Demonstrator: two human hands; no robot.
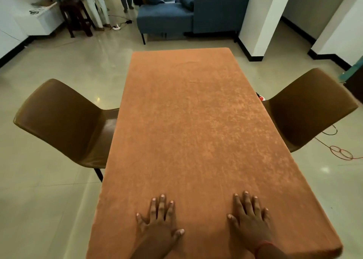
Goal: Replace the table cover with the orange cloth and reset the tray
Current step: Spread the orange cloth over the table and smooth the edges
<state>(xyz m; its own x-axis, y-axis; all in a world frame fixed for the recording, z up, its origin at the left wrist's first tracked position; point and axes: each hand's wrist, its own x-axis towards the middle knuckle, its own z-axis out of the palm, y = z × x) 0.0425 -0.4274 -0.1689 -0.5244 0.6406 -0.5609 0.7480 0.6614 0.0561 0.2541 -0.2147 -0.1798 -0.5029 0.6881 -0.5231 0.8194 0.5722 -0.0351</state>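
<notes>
The left hand lay flat, fingers spread, grasping nothing, on the orange cloth covering the whole bench; the right hand pressed likewise. Soft, light and napped, the cloth would likely drag; better pinched at its edges.

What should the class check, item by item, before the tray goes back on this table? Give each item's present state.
1. Orange cloth covers the whole tabletop: ok.
2. Cloth lies flat: mostly ok; one faint crease shows near the far end.
3. Left hand and right hand free to lift: ok, both rest flat with fingers spread, holding nothing.
4. Tray within reach: cannot tell, no tray in view.
5. Old cover taken away: cannot tell, none visible.
6. Chairs on both sides stand beside the table, nothing on the cloth: ok.
</notes>
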